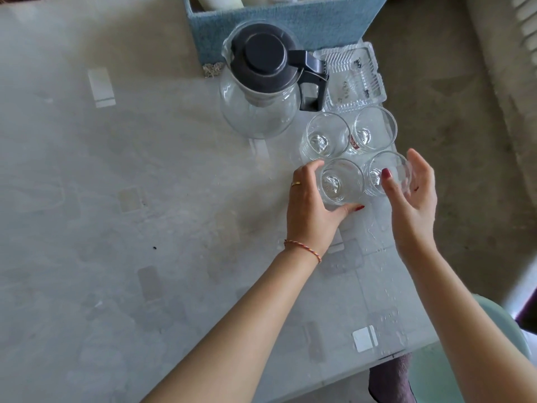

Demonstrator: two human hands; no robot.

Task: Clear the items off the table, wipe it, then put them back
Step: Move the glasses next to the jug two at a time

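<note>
From the head camera, four clear round drinking glasses stand upright in a tight two-by-two cluster near the right edge of the pale grey glass-topped desk (pixel 116 199). The near-left clear glass (pixel 341 181) is held by the left hand (pixel 312 207), fingers curled round its far side and thumb along its near side. The near-right clear glass (pixel 388 173) sits just beside it; the right hand (pixel 412 199) is cupped about it with loosely bent fingers, one fingertip over the rim, the palm standing a little off the wall, so a firm grip cannot be told. The far-left clear glass (pixel 327 138) and the far-right clear glass (pixel 373 129), which shows a small red mark low on its side, stand free behind them.

Beyond the glasses stands a round clear glass jug with a dark grey lid and handle (pixel 261 82), and just right of it a clear ribbed plastic tray (pixel 351 77) holding small dark bits too small to identify. A blue woven basket (pixel 290 21) is cut off by the top edge, its contents barely seen. Water drops glisten on the desk near the right forearm. A pale green chair (pixel 494 359) and a dark purple cloth (pixel 389 379) are partly cut off at the lower right
</note>
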